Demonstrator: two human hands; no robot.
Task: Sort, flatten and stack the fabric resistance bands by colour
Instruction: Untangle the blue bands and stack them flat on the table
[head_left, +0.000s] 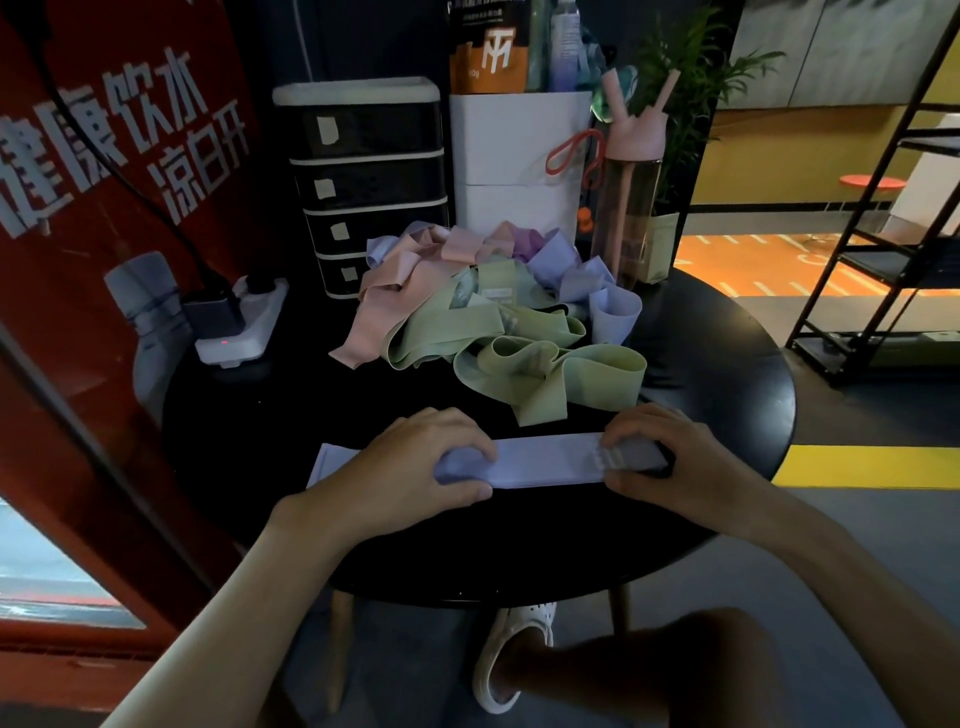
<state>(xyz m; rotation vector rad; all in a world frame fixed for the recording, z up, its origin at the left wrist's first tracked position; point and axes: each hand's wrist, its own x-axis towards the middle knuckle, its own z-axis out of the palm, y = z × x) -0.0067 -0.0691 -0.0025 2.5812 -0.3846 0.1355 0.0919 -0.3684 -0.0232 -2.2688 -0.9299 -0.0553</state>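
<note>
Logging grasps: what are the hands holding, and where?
The flattened lavender band: left hand grips left of its middle, right hand grips its right end.

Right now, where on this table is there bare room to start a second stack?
Left: bare tabletop between the power strip and the lavender band. Right: bare between the green bands and the rim of the table. Crowded at the back: tangled pile, drawer unit, white box, bottle.

Single head-worn wide-angle view. Faces forward and down across the round black table from its near edge. Left hand, right hand and lilac band lie close under the lens; drawer unit at the far side.
</note>
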